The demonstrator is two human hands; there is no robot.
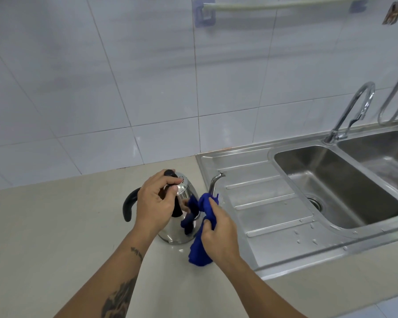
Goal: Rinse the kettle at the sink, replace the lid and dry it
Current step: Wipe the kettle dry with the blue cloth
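Observation:
A shiny steel kettle (184, 228) stands upright on the beige counter, just left of the sink. Its curved black handle (129, 206) points left and its thin spout (215, 181) reaches over the drainboard. The lid sits on top, and my left hand (156, 201) presses down on the lid's black knob (170, 173). My right hand (218, 230) grips a bunched blue cloth (201, 235) against the kettle's right side, near the base of the spout. The cloth's reflection shows in the kettle's wall.
The steel sink has a ribbed drainboard (262, 203) with water drops, a left basin (338, 187) with a drain, and a second basin at the far right. A curved tap (354, 111) rises behind them. White wall tiles and a towel rail (274, 5) are behind.

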